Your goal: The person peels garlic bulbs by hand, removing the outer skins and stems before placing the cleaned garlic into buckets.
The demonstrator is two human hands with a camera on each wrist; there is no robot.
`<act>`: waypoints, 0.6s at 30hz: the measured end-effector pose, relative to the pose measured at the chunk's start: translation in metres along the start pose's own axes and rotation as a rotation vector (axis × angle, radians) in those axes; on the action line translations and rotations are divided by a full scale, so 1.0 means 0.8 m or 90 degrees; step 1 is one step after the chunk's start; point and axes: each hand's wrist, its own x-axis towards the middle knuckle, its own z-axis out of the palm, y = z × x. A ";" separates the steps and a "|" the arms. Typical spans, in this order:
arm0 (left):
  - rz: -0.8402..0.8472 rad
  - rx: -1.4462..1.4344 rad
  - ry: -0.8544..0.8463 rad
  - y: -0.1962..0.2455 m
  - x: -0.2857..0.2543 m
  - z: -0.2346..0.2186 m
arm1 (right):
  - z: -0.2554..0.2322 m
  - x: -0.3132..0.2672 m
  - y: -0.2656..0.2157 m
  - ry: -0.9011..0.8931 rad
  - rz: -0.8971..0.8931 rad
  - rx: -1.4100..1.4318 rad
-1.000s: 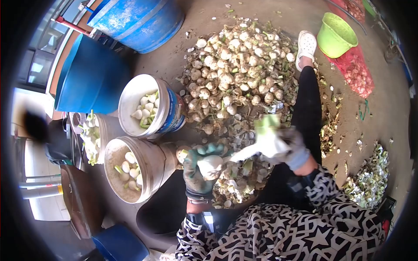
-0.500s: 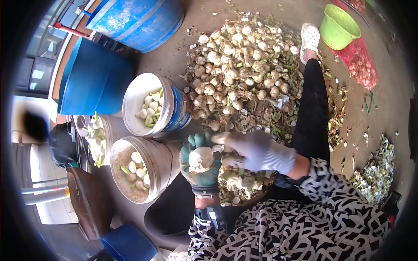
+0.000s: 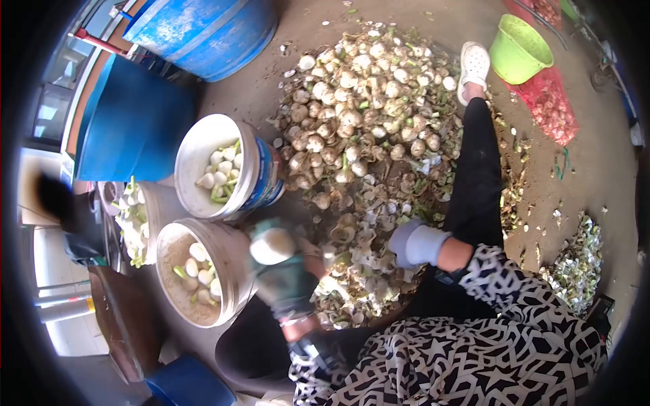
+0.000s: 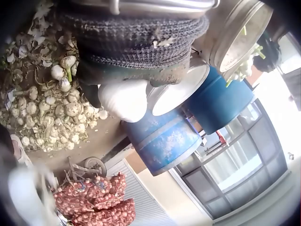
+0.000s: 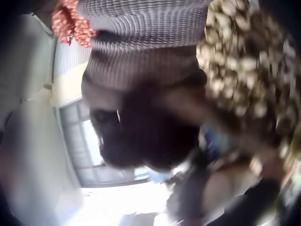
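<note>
My left hand [image 3: 281, 271], in a dirty green and grey glove, holds a peeled white garlic bulb [image 3: 272, 245] close beside the rim of the nearer bucket [image 3: 233, 271]. In the left wrist view the bulb [image 4: 124, 100] shows smooth and white below the glove, and most of the fingers are hidden. My right hand [image 3: 416, 243], in a pale grey glove, is low over the heap of peelings [image 3: 369, 271]. Blurred and dark in the right wrist view, that hand [image 5: 146, 117] has its thumb stretched sideways; I cannot tell whether it holds anything.
A large heap of unpeeled garlic [image 3: 365, 101] lies ahead. Another white bucket [image 3: 210, 128] with peeled bulbs stands left, near blue tubs [image 3: 128, 115]. At the right are my outstretched leg [image 3: 477, 176], a green bucket [image 3: 521, 51], a red net sack [image 3: 552, 108] and more peelings [image 3: 575, 271].
The left hand has moved left toward the nearer bucket with the peeled garlic bulb. The right hand came to the bulb, then drew back right and down; the peel it held earlier no longer shows there.
</note>
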 end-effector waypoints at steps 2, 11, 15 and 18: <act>0.124 -0.161 -0.063 0.082 -0.013 -0.002 | 0.024 0.034 0.030 0.066 0.060 0.101; -0.047 0.155 0.147 -0.028 0.013 0.055 | -0.033 0.286 0.123 0.357 0.342 0.405; -0.149 0.192 0.098 -0.064 0.036 -0.005 | -0.028 0.316 0.124 0.441 0.323 0.568; -0.041 0.666 0.069 -0.104 0.034 -0.003 | -0.034 0.212 0.061 0.455 0.150 0.673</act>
